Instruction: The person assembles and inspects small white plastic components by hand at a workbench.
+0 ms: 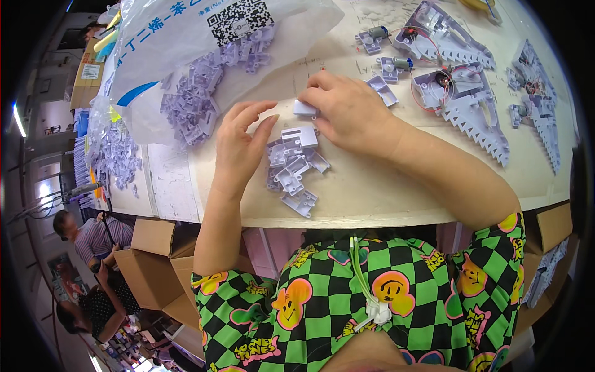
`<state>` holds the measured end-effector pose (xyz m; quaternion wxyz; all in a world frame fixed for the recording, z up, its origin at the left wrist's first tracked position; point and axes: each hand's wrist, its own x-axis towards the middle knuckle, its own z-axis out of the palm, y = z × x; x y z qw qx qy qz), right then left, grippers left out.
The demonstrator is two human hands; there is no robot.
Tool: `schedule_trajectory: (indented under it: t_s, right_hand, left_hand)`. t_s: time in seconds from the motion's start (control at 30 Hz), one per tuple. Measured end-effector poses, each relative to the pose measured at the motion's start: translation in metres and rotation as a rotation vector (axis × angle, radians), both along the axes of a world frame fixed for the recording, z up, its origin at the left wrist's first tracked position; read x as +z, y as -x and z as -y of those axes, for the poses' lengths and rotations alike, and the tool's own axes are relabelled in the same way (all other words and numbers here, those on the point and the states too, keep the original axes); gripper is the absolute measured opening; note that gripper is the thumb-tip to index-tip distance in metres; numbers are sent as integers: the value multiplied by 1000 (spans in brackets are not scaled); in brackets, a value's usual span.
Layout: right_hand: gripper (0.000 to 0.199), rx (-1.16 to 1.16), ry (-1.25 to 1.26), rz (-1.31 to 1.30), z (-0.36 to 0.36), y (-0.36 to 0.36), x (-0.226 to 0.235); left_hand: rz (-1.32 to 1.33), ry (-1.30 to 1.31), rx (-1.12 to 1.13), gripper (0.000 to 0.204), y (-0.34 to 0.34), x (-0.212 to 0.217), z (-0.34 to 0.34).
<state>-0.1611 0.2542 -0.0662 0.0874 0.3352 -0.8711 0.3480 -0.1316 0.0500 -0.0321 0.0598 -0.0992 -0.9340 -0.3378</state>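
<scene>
My right hand (350, 113) pinches a small pale-lavender plastic housing (303, 108) just above the tabletop. Across from it is my left hand (243, 139), its thumb and forefinger apart with nothing between them. Below and between the hands lies a loose heap of similar lavender housings (290, 178), some with their hollow side up. Another hollow housing (385, 93) rests beyond my right knuckles. Two small motors, a far motor (375, 34) and a nearer motor (396, 66), sit in lavender mounts farther back.
Saw-toothed lavender shells with thin wires lie at the right: a far shell (449, 34), a middle shell (477, 118) and several parts beyond. A clear plastic bag (167, 37) spills many housings (195, 102) at the left. An open cardboard box (145, 273) stands below the table edge; two people are farther left.
</scene>
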Motion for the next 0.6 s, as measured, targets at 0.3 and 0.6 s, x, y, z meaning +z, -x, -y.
schedule_trajectory:
  t_s: [0.3, 0.6]
  right_hand:
    - [10, 5, 200, -45, 0, 12, -9]
    - [22, 89, 723, 925, -5, 18, 28]
  left_hand:
    - [-5, -23, -37, 26, 7, 0, -6]
    - [284, -649, 36, 27, -4, 9, -11]
